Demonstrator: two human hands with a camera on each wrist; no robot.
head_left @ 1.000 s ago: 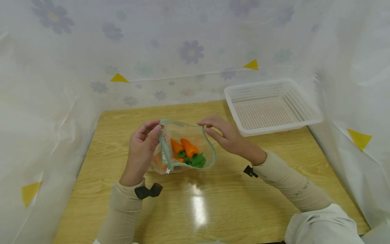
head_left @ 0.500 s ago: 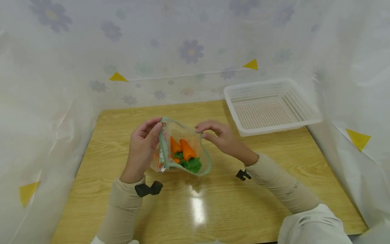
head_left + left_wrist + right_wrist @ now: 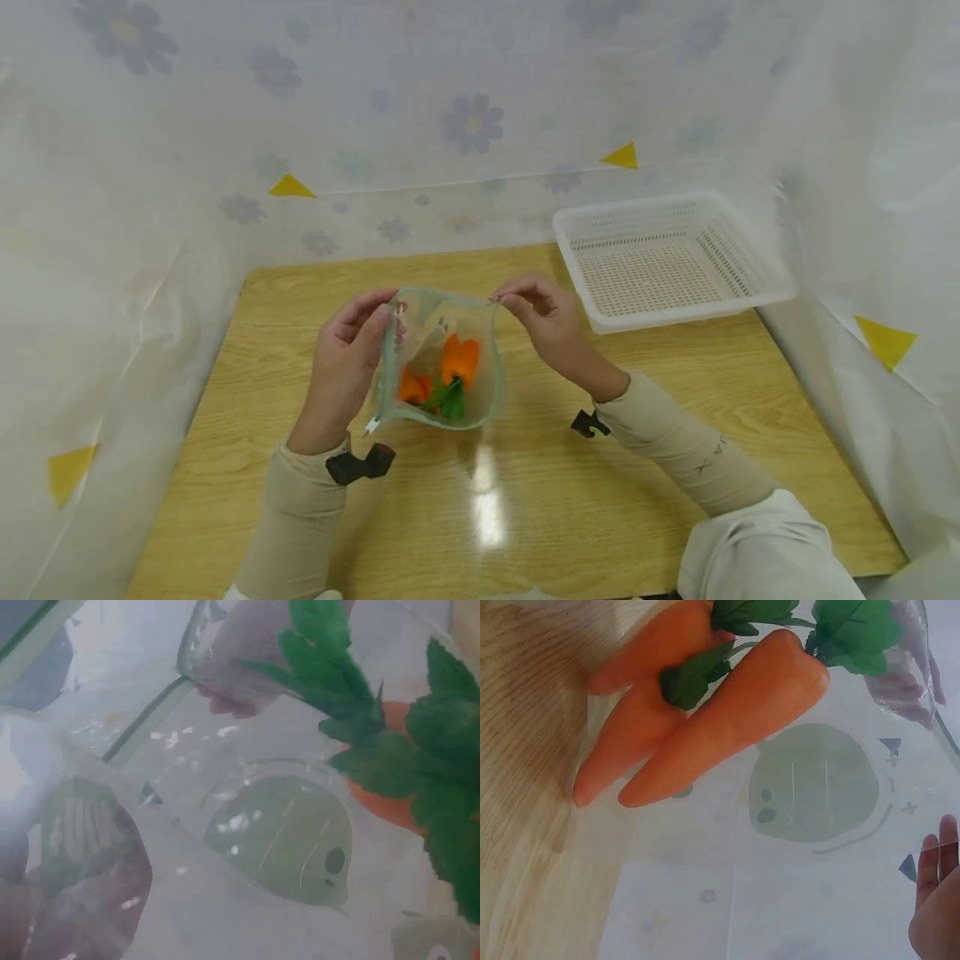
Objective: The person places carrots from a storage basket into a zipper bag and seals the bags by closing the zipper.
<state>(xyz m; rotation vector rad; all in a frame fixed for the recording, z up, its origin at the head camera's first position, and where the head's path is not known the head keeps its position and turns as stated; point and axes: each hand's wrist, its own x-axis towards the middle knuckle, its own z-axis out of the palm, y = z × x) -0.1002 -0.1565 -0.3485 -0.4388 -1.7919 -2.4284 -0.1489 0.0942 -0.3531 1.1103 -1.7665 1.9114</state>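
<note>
Between both hands hangs a clear zip bag (image 3: 480, 329) with a pale green edge and a small white zip slider (image 3: 371, 426) at its lower left. Fingers and thumb of my left hand (image 3: 341, 362) pinch the bag's upper left edge. At the upper right corner, my right hand (image 3: 553, 329) pinches the edge between thumb and fingertips. Inside the bag lie orange carrots (image 3: 460, 360) with green leaves (image 3: 450, 400). The right wrist view shows three carrots (image 3: 735, 724) through the film, beside a printed pale green shape (image 3: 814, 784). Leaves (image 3: 450, 765) fill the left wrist view's right side.
A white slotted plastic basket (image 3: 652, 279) stands at the back right of the wooden table (image 3: 600, 533). Pale flower-printed sheeting (image 3: 472, 125) rises behind the table and along both sides. Yellow triangles (image 3: 621, 157) mark the sheeting.
The bag's right edge has come left, and its mouth looks narrower. Its carrots have shifted, and the slider has moved left. My right hand has moved slightly left; my left hand stays nearly in place.
</note>
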